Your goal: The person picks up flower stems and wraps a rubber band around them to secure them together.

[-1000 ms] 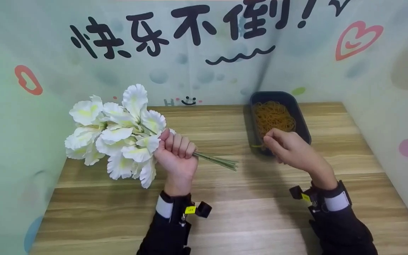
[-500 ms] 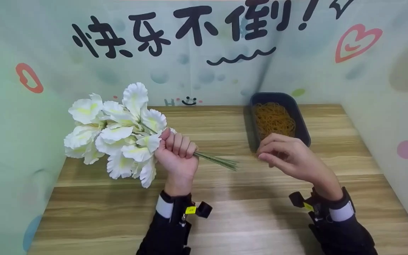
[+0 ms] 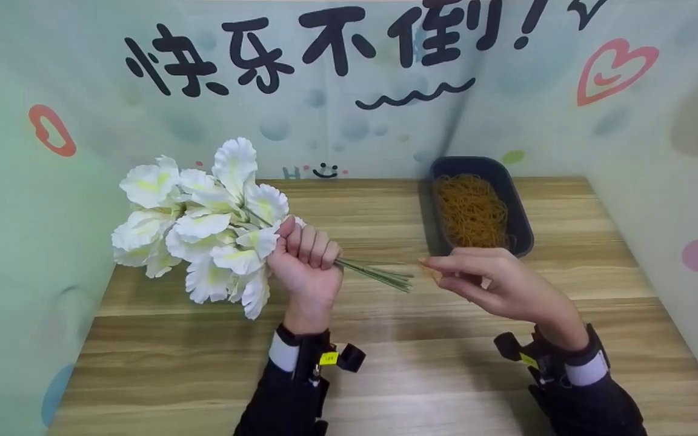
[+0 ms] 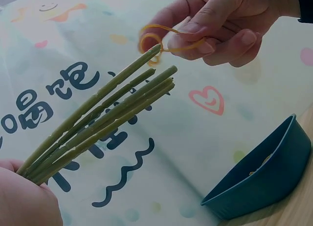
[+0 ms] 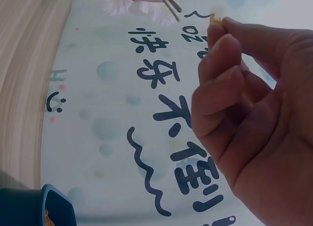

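Note:
My left hand (image 3: 308, 266) grips a bunch of white artificial flowers (image 3: 203, 227) by the stems, fingers curled round them. The blooms spread to the left, while the bare green stem ends (image 3: 379, 277) stick out to the right. Just beyond those ends is my right hand (image 3: 500, 287), pinching an orange-yellow rubber band (image 4: 183, 48) between thumb and fingers. In the left wrist view the band hangs in a twisted loop close to the stem tips (image 4: 159, 49); whether it touches them I cannot tell.
A dark blue container (image 3: 523, 227) holding a tangle of rubber bands (image 3: 473, 212) stands at the back right of the wooden table (image 3: 385, 375), against the printed backdrop (image 3: 300, 121). Printed walls also rise on the left and right.
My right hand has come away from the container, nearer to me and then left towards the stem ends, with the rubber band now showing at its fingertips. The left hand stays nearly still.

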Motion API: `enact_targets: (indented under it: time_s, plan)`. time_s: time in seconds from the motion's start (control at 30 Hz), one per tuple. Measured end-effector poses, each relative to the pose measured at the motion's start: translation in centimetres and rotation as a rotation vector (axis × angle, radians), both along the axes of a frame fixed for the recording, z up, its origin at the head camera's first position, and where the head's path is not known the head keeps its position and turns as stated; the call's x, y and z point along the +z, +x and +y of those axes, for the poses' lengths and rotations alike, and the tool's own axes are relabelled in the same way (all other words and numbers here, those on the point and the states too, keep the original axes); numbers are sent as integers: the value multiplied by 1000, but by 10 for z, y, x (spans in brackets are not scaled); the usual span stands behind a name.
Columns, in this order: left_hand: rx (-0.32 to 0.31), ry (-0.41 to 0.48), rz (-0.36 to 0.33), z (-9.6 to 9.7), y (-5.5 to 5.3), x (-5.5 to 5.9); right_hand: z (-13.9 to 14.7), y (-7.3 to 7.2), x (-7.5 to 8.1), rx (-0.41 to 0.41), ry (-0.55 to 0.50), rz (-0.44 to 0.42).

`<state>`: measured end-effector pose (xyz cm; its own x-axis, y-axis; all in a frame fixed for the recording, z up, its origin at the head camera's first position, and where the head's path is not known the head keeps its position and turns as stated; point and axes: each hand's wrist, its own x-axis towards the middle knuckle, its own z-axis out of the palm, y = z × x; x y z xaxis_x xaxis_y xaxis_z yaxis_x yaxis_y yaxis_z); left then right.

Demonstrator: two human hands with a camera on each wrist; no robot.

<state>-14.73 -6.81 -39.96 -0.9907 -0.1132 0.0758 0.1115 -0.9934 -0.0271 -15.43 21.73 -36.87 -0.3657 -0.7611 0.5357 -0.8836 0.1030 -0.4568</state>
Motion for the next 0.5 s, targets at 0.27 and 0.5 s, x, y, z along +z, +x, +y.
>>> enact_targets:
  time_s: [0.27, 0.5]
  plan:
    - [-24, 26, 23, 0, 1, 0, -4, 5, 0, -17, 46, -21]
    - [-31, 36, 52, 1, 1, 0, -3, 6, 2, 7, 5, 0]
